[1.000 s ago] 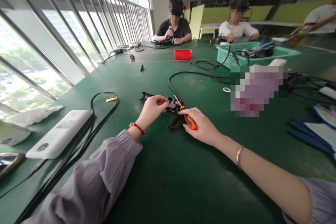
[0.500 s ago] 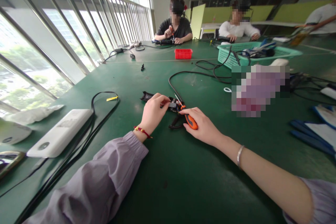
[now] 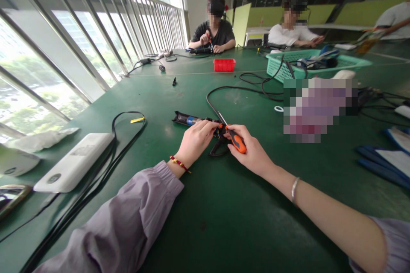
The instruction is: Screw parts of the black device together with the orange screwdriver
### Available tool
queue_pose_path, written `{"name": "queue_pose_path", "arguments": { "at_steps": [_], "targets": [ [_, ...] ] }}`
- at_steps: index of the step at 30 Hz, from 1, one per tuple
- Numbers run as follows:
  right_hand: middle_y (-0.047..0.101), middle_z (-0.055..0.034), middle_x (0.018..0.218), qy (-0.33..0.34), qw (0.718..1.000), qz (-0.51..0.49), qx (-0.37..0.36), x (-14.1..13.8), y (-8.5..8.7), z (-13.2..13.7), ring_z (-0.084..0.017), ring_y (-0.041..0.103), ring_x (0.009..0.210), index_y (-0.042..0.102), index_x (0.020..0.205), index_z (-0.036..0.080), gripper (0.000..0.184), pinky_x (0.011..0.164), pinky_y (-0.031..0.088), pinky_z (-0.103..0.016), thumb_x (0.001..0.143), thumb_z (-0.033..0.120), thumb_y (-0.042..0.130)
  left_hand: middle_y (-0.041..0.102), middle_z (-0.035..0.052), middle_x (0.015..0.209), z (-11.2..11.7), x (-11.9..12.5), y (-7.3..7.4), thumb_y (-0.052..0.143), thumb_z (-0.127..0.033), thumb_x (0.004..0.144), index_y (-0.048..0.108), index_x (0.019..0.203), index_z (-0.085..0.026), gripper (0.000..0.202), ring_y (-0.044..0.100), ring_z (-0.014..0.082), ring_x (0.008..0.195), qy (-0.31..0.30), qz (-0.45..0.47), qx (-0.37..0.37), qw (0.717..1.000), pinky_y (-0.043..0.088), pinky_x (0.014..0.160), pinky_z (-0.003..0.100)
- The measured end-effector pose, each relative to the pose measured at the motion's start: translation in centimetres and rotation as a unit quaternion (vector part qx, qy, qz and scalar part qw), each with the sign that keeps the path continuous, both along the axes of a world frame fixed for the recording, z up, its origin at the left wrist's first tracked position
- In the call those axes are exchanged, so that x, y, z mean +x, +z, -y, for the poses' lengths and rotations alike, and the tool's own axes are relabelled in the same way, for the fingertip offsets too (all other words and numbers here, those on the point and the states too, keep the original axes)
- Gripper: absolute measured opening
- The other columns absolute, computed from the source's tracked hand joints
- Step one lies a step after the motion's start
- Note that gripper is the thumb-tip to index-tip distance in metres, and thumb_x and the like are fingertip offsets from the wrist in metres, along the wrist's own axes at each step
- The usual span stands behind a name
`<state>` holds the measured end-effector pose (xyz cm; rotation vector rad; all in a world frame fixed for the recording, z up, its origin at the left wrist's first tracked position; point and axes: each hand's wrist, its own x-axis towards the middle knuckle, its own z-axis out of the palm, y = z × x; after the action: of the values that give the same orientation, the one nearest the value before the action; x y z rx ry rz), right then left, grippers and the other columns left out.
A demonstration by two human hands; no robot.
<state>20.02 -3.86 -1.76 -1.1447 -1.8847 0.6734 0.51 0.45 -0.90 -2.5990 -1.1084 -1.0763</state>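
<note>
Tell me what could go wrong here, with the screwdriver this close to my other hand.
The screwdriver in the right hand points toward the left hand, whose fingers press the small black device; a slip could jab them. That device lies loose on the green table, so it may skid. Its black cable loops close by and could snag the shaft.
</note>
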Motion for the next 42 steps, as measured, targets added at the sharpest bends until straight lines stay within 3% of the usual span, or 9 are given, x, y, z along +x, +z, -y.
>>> {"name": "queue_pose_path", "arguments": {
  "at_steps": [6,10,13,16,18,21,25,28,42],
  "targets": [
    [0.066,-0.0092,0.113,-0.007,0.999,-0.043,-0.006,-0.2,0.1,0.1,-0.021,0.065,0.105,0.039,0.115,0.025,0.04,0.093,0.05,-0.041,0.079,0.022,0.057,0.069,0.0066,0.095,-0.2,0.2,0.0,0.037,-0.023,0.096,0.063,0.105,-0.018,0.028,0.062,0.0165,0.087,0.008,-0.038,-0.025,0.999,0.049,0.08,0.03],
    [0.07,-0.0077,0.101,-0.03,0.995,-0.097,0.002,-0.3,0.3,0.2,-0.02,0.069,0.094,0.042,0.104,0.024,0.028,0.087,0.053,-0.037,0.081,0.026,0.058,0.071,0.0067,0.091,0.1,0.1,0.4,0.038,-0.028,0.096,0.066,0.105,-0.021,0.03,0.062,0.0182,0.091,0.005,-0.062,-0.021,0.998,0.048,0.086,0.034],
    [0.068,-0.0042,0.084,-0.092,0.988,-0.122,0.03,0.1,0.5,0.4,-0.018,0.067,0.073,0.05,0.095,0.022,0.018,0.071,0.054,-0.033,0.083,0.033,0.057,0.071,0.0061,0.106,-0.1,-0.9,0.9,0.042,-0.03,0.094,0.065,0.113,-0.023,0.03,0.061,0.0183,0.101,-0.002,-0.064,-0.029,0.998,0.046,0.093,0.035],
    [0.064,-0.0012,0.074,-0.146,0.976,-0.142,0.082,0.5,1.2,0.5,-0.014,0.061,0.061,0.057,0.086,0.021,0.014,0.061,0.05,-0.029,0.083,0.034,0.057,0.06,0.0068,0.131,-1.1,-2.9,1.0,0.051,-0.038,0.089,0.058,0.125,-0.023,0.039,0.054,0.0222,0.118,0.027,-0.07,-0.029,0.997,0.036,0.108,0.042],
    [0.062,-0.0001,0.071,-0.165,0.969,-0.14,0.117,0.7,2.4,0.3,-0.013,0.059,0.06,0.059,0.081,0.021,0.011,0.06,0.048,-0.028,0.082,0.032,0.058,0.053,0.0093,0.139,-2.0,-4.2,0.7,0.056,-0.045,0.085,0.053,0.131,-0.02,0.052,0.047,0.026,0.127,0.051,-0.09,-0.043,0.994,0.027,0.114,0.048],
    [0.06,0.0016,0.071,-0.16,0.971,-0.115,0.137,0.8,5.0,-0.7,-0.012,0.056,0.057,0.058,0.083,0.021,0.009,0.055,0.045,-0.026,0.077,0.028,0.061,0.054,0.0103,0.137,-3.0,-5.2,0.2,0.055,-0.052,0.085,0.05,0.134,-0.019,0.059,0.046,0.0265,0.128,0.077,-0.095,-0.081,0.989,0.025,0.115,0.049],
    [0.053,0.0041,0.062,-0.105,0.983,-0.086,0.124,0.2,9.0,-2.6,-0.009,0.046,0.047,0.053,0.074,0.021,0.008,0.046,0.037,-0.024,0.074,0.025,0.06,0.058,0.009,0.131,-3.4,-4.5,0.0,0.054,-0.052,0.085,0.054,0.129,-0.021,0.053,0.048,0.0268,0.124,0.104,-0.087,-0.091,0.987,0.028,0.113,0.049],
    [0.048,0.0044,0.057,-0.11,0.979,-0.056,0.16,-0.8,10.7,-3.8,-0.009,0.044,0.048,0.051,0.065,0.021,0.01,0.048,0.036,-0.024,0.073,0.022,0.057,0.061,0.01,0.123,-3.7,-3.5,0.1,0.054,-0.051,0.086,0.057,0.124,-0.019,0.05,0.05,0.0282,0.117,0.133,-0.073,-0.092,0.984,0.033,0.108,0.048],
    [0.047,0.0043,0.055,-0.137,0.975,-0.04,0.171,-1.0,9.4,-5.6,-0.01,0.044,0.05,0.052,0.063,0.021,0.011,0.049,0.035,-0.023,0.073,0.023,0.058,0.06,0.0107,0.12,-3.9,-3.0,-0.2,0.052,-0.049,0.087,0.057,0.122,-0.019,0.046,0.048,0.0292,0.114,0.143,-0.08,-0.086,0.983,0.033,0.106,0.048]
  ]
}}
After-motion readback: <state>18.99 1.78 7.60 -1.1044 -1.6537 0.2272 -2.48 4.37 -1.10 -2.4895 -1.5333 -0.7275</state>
